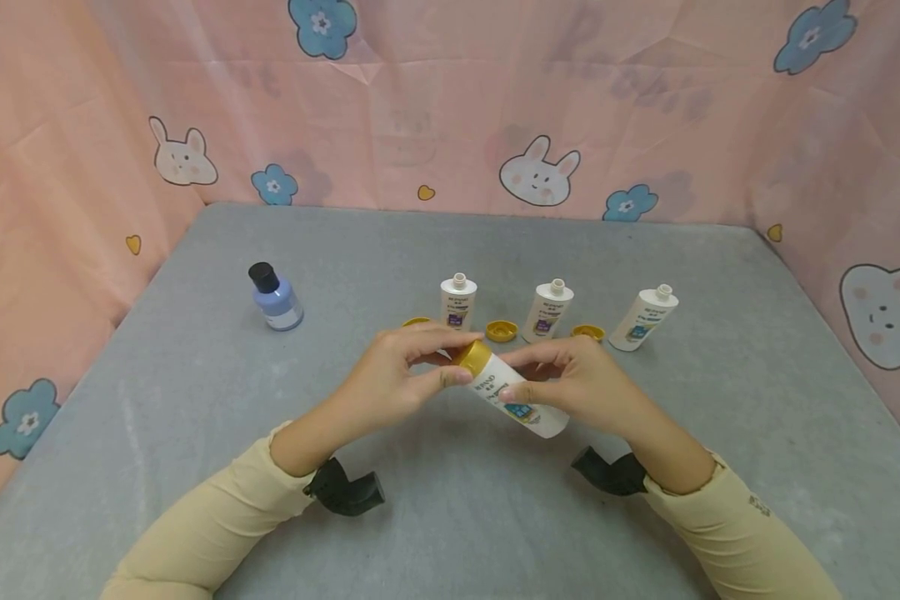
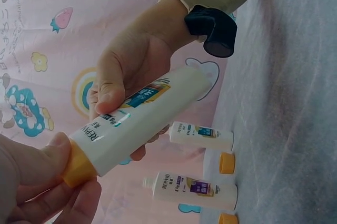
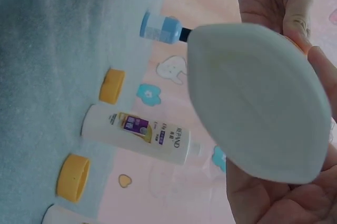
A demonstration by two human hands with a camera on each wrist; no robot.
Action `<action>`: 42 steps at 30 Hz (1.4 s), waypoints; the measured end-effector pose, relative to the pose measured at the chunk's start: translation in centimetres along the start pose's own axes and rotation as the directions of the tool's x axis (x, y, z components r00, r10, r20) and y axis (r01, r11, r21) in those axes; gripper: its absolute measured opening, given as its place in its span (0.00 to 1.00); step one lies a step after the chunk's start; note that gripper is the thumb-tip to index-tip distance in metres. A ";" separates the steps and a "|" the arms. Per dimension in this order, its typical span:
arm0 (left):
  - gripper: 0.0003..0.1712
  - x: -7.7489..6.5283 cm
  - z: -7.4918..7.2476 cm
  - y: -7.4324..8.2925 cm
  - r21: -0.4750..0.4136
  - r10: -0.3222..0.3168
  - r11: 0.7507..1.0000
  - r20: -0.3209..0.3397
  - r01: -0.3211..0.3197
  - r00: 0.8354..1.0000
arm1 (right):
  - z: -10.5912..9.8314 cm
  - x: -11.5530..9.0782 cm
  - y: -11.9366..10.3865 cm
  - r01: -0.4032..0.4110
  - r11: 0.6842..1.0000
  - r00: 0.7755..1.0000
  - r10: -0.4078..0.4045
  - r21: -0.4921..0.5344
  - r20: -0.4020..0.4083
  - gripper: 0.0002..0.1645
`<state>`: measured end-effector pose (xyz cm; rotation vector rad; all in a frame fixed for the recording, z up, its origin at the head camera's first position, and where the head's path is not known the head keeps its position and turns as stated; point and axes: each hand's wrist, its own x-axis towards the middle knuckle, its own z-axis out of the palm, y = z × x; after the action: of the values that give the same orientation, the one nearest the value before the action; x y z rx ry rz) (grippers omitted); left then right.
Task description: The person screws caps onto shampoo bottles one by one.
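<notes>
Head view: pinching the gold cap [image 1: 476, 357] with the left hand [image 1: 390, 375], holding the white bottle [image 1: 523, 402], tipped above the gray table [image 1: 195, 358], with the right hand [image 1: 585, 387]. Left wrist view: gripping both in front of two standing bottles [image 2: 184, 190]. Right wrist view: showing the white bottle's bottom [image 3: 258, 103].

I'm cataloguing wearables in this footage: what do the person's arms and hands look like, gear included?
The left sleeve and right sleeve are beige; the right bears a small dark marking. A black, bent, tube-like left wrist device matches the right wrist device. The left hand and right hand are ungloved.
</notes>
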<state>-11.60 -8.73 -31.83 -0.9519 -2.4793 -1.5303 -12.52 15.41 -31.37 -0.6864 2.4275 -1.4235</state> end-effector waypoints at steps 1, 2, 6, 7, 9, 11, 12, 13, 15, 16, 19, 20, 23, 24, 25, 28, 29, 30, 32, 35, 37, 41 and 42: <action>0.22 0.0 0.0 0.0 -0.004 0.000 1.000 0.001 0.000 1.000 | 0.0 0.0 0.0 0.001 1.000 1.000 -0.001 0.006 0.004 0.17; 0.22 0.0 -0.1 0.1 -0.007 0.000 1.000 0.002 0.000 1.000 | -0.1 0.0 0.0 0.003 1.000 1.000 -0.003 0.015 0.009 0.17; 0.22 0.0 -0.1 0.3 -0.011 0.008 1.000 0.008 -0.008 1.000 | -0.2 -0.1 -0.2 0.001 0.999 1.000 -0.002 0.046 0.026 0.18; 0.22 0.0 -0.2 0.3 -0.012 0.010 1.000 0.010 -0.010 1.000 | -0.2 -0.1 -0.3 -0.001 0.999 1.000 -0.001 0.052 0.028 0.18; 0.22 0.0 -0.2 0.3 -0.015 0.015 1.000 0.015 -0.015 1.000 | -0.2 -0.1 -0.3 -0.005 0.998 0.999 0.003 0.059 0.032 0.18; 0.21 0.0 -0.2 0.3 -0.017 0.020 1.000 0.020 -0.019 1.000 | -0.2 -0.2 -0.3 -0.009 0.998 0.999 0.007 0.063 0.034 0.18; 0.21 0.0 -0.2 0.3 -0.019 0.024 1.000 0.023 -0.023 0.999 | -0.2 -0.2 -0.3 -0.011 0.998 0.999 0.009 0.066 0.036 0.18; 0.21 0.0 -0.2 0.3 -0.021 0.029 0.999 0.025 -0.029 0.999 | -0.2 -0.2 -0.2 -0.013 0.998 0.999 0.011 0.068 0.038 0.18; 0.21 0.0 -0.2 0.3 -0.023 0.045 0.999 0.029 -0.044 0.999 | -0.3 -0.2 -0.2 -0.017 0.997 0.999 0.014 0.073 0.044 0.18; 0.21 0.1 -0.2 0.3 -0.021 0.055 0.998 0.030 -0.054 0.998 | -0.3 -0.2 -0.2 -0.020 0.997 0.999 0.017 0.078 0.047 0.18; 0.22 0.1 -0.3 0.1 -0.012 0.089 0.996 0.036 -0.089 0.995 | -0.3 -0.2 -0.2 -0.026 0.996 0.998 0.021 0.088 0.060 0.18; 0.22 0.1 -0.3 0.1 -0.006 0.099 0.995 0.038 -0.099 0.994 | -0.3 -0.2 -0.2 -0.034 0.995 0.997 0.028 0.092 0.066 0.18; 0.22 0.1 -0.4 0.0 0.007 0.129 0.992 0.047 -0.129 0.991 | -0.4 -0.1 -0.1 -0.049 0.992 0.995 0.039 0.114 0.092 0.18; 0.23 0.1 -0.4 0.0 0.005 0.139 0.990 0.052 -0.139 0.989 | -0.5 -0.1 -0.1 -0.054 0.991 0.994 0.042 0.122 0.103 0.18; 0.23 0.2 -0.5 0.0 0.004 0.146 0.989 0.056 -0.147 0.988 | -0.5 0.0 0.0 -0.061 0.989 0.992 0.046 0.134 0.116 0.18; 0.24 0.1 -0.6 0.0 -0.007 0.169 0.986 0.070 -0.169 0.983 | -0.6 0.0 0.1 -0.066 0.983 0.988 0.040 0.172 0.151 0.19; 0.24 0.1 -0.7 0.0 -0.011 0.173 0.985 0.074 -0.172 0.982 | -0.6 0.0 0.2 -0.068 0.981 0.987 0.038 0.183 0.159 0.19; 0.24 0.1 -0.7 0.0 -0.015 0.174 0.985 0.075 -0.174 0.982 | -0.6 0.1 0.2 -0.067 0.979 0.986 0.035 0.192 0.165 0.19; 0.24 0.1 -0.7 0.0 -0.033 0.171 0.985 0.071 -0.169 0.983 | -0.6 0.1 0.1 -0.072 0.976 0.986 0.038 0.204 0.165 0.20; 0.23 0.0 -0.6 0.2 -0.082 0.135 0.988 0.041 -0.131 0.990 | -0.4 0.1 0.0 -0.083 0.976 0.989 0.056 0.201 0.136 0.21; 0.23 0.0 -0.5 0.3 -0.133 0.089 0.987 0.016 -0.086 0.996 | -0.2 0.1 -0.2 -0.094 0.976 0.992 0.076 0.194 0.101 0.22; 0.23 0.1 -0.2 0.5 -0.230 -0.039 0.973 -0.009 0.036 0.999 | 0.2 0.1 -0.4 -0.097 0.972 0.995 0.092 0.213 0.033 0.23; 0.23 0.1 -0.1 0.5 -0.255 -0.079 0.964 -0.007 0.074 0.997 | 0.3 0.1 -0.5 -0.091 0.971 0.996 0.090 0.220 0.015 0.22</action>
<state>-11.46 -8.59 -31.37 -0.8775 -2.3732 -1.9096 -12.35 14.97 -31.08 -0.5200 2.2204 -1.6186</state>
